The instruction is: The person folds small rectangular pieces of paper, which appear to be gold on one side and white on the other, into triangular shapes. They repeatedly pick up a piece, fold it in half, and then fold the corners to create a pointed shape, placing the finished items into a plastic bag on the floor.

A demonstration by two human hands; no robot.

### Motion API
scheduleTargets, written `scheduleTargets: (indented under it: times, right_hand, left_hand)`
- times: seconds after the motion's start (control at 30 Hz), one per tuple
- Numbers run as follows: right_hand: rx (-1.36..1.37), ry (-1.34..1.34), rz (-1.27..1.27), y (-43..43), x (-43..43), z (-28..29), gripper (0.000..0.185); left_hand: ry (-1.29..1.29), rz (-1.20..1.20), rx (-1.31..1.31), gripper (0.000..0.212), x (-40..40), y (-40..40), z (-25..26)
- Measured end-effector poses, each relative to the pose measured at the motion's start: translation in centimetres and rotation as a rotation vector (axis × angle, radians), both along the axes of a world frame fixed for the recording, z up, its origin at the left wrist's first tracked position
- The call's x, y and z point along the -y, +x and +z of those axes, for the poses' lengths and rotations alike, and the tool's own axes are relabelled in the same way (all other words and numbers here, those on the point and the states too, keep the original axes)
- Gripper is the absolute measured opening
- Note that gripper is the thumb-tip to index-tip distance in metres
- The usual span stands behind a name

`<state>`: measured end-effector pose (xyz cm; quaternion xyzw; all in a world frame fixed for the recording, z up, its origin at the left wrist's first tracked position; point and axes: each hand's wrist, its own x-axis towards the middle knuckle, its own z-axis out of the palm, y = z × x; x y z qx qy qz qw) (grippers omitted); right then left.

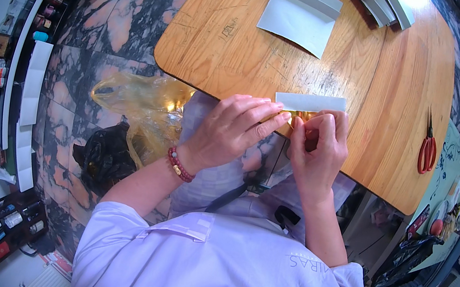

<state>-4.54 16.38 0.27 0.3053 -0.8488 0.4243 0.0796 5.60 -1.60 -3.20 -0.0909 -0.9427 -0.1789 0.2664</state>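
At the near edge of a wooden table (pixel 210 48), both hands hold a small piece with a white flap (pixel 311 103) and a shiny gold surface (pixel 297 117) below it. My left hand (pixel 238 124) lies palm down, its fingertips pressing on the left part of the piece. My right hand (pixel 322 146) pinches the gold part with thumb and forefinger, close to the left fingertips. Its other fingers are curled and partly hidden. Beyond the hands lies a folded white card sheet (pixel 299 15). Red-handled scissors (pixel 427 153) lie near the table's right side, blades pointing away.
More folded white card pieces (pixel 374 3) are stacked at the table's far edge. A translucent yellow plastic bag (pixel 149 106) and a black plastic bag (pixel 105 156) are left of the legs. A pale green table (pixel 449 182) bearing various items adjoins at right.
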Motion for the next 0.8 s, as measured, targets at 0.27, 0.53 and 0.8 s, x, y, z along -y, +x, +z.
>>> scheduleTargets:
  times: [0.27,0.53,0.8]
  right_hand:
    - [-0.068,-0.045,0.015,-0.2,0.1,-0.4,0.024]
    - [-0.401,-0.009,0.138,0.0,-1.8,-1.5,0.025]
    - [-0.518,0.142,0.187,0.8,-4.0,-1.5,0.032]
  left_hand:
    - [-0.167,0.051,-0.016,0.049,-1.2,0.7,-0.8]
    - [-0.16,0.089,0.006,0.047,-1.6,0.7,-0.4]
    - [-0.177,0.144,-0.049,0.045,-0.9,1.1,-0.4]
